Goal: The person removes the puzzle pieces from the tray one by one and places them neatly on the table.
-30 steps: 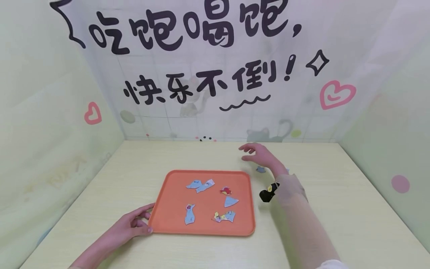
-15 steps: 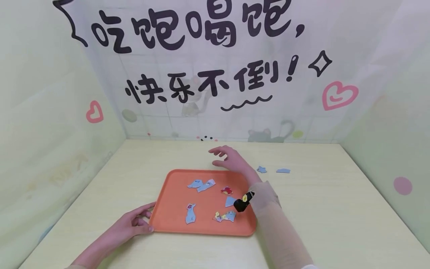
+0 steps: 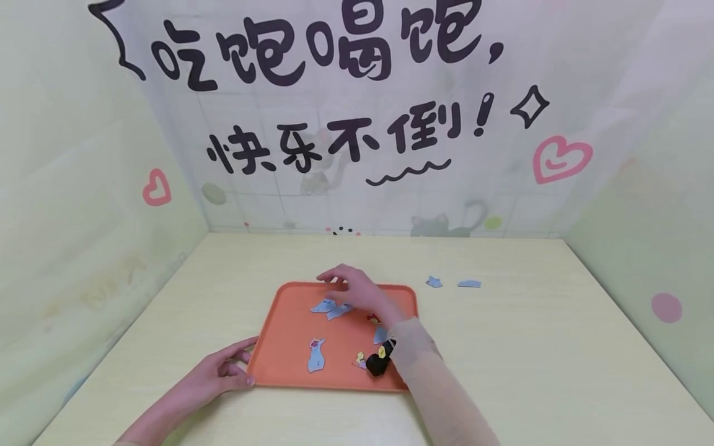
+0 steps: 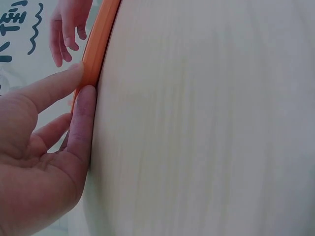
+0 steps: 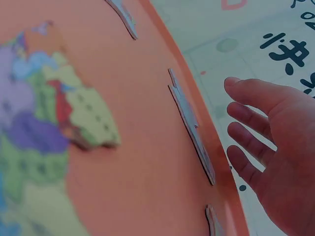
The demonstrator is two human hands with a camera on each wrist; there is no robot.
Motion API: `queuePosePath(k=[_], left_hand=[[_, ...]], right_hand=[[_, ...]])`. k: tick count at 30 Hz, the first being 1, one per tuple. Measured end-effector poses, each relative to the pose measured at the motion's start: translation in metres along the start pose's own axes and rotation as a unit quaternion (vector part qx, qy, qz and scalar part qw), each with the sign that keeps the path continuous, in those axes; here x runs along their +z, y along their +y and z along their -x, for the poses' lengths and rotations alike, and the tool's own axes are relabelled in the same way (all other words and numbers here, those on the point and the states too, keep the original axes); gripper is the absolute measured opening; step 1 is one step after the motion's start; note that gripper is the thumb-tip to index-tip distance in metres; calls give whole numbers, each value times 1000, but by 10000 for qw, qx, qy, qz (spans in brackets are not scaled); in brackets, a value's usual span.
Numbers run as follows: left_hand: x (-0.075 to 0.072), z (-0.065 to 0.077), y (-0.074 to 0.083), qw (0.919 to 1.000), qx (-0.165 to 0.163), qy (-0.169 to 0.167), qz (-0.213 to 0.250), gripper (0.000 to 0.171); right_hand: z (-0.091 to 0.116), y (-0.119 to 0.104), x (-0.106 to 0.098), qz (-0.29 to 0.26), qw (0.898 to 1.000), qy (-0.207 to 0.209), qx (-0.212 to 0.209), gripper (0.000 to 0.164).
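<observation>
My left hand grips the near-left corner of the orange tray. In the left wrist view its thumb and fingers meet at the tray's rim. My right hand is over the tray's far edge, fingers loosely bent and holding nothing. Just below it lie two light-blue flat puzzle pieces close together. Nearer me is a blue piece with a pink patch. My right forearm partly covers the pieces on the tray's right side. The right wrist view shows a blurred multicoloured map piece.
Two small blue pieces lie on the pale wooden table beyond the tray's far-right corner. A printed white backdrop closes off the back, with screens at both sides.
My right hand has swept left from behind the tray's right side, then come nearer, over the far edge. The two table pieces have come into full view. The left hand has stayed put.
</observation>
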State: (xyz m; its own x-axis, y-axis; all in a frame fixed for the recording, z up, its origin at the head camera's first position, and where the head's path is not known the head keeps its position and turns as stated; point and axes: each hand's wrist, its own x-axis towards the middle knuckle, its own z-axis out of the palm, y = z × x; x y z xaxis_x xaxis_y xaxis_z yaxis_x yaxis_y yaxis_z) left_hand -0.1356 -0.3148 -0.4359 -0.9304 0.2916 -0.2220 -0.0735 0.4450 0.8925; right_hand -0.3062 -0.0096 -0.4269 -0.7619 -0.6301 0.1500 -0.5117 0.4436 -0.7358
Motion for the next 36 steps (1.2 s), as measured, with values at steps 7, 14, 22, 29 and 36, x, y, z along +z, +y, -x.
queuePosePath(k=[7,14,22,29,36], left_hand=[[1,1,2,9999,0,18,-149,85],[3,1,1,9998,58,62,-186,84],[4,1,-2,9999,31,65,-126,83],[3,2,-5,9999,115,44,-55,83],[4,1,-1,9999,75,46,-108,83]], right_hand=[[5,1,10,-251,9984,-418,279,41],[6,0,15,-78,9972,-694,273,36],[3,-8,20,466,9970,-443,425,25],[-1,-15,23,866,9944,-519,307,17],[-3,-8,15,647,9943,-847,71,24]])
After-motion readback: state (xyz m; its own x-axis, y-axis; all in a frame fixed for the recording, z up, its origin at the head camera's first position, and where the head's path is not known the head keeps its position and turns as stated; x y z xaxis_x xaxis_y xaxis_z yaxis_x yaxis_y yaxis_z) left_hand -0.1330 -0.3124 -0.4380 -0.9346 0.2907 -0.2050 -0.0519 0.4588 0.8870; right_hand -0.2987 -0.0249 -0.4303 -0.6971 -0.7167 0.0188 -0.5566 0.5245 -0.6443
